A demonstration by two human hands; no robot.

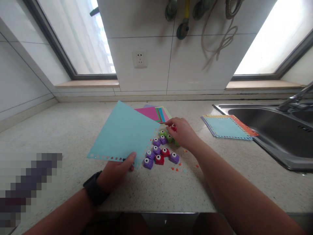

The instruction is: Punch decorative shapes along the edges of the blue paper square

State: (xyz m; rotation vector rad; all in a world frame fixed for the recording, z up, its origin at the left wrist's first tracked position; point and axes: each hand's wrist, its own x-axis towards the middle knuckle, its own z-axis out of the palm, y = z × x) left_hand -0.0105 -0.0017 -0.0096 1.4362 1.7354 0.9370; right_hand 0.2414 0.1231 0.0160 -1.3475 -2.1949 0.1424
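Observation:
My left hand (119, 174) grips a light blue sheet of paper (124, 133) by its lower corner, thumb on top. Small shaped holes run along the sheet's bottom and right edges. At the sheet's far right corner, my right hand (184, 133) has its fingers closed around a red paper punch (173, 127), mostly hidden by them. Below that hand stand several small punches: purple ones (174, 158), red ones (159, 159) and green ones (169, 138), each with a white top bearing a dark shape. Orange paper cut-outs (177, 169) lie scattered beside them.
Behind the blue sheet lies a stack of coloured paper (149, 113). To the right, a pile of sheets with punched borders (226, 126) rests against the rim of a steel sink (271, 130). A tiled wall with a socket (140, 59) rises behind the countertop (73, 130).

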